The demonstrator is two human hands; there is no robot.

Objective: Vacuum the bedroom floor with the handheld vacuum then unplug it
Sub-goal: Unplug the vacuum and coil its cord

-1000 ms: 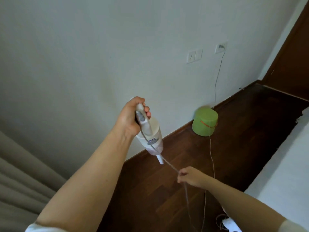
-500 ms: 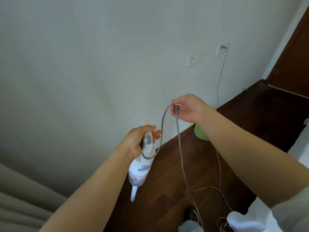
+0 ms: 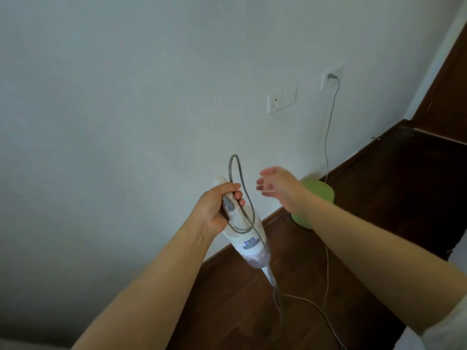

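Note:
My left hand (image 3: 214,210) grips the handle of the white handheld vacuum (image 3: 249,245), which points nozzle-down over the dark wood floor (image 3: 379,198). A loop of grey cord (image 3: 237,178) stands up above that hand, pinned against the handle by its fingers. My right hand (image 3: 276,186) hovers just right of the loop, blurred, fingers loosely spread and holding nothing. The rest of the cord trails down across the floor and up the wall to the plug (image 3: 331,77), which sits in a white wall socket (image 3: 333,74).
A green round container (image 3: 316,195) stands on the floor by the wall, partly behind my right arm. A white switch plate (image 3: 281,99) is on the wall left of the socket. A dark wooden door (image 3: 447,97) is at the far right.
My right hand carried a cord loop up to my left hand, released it and drew away to the right. My left hand now pins the loop against the vacuum handle.

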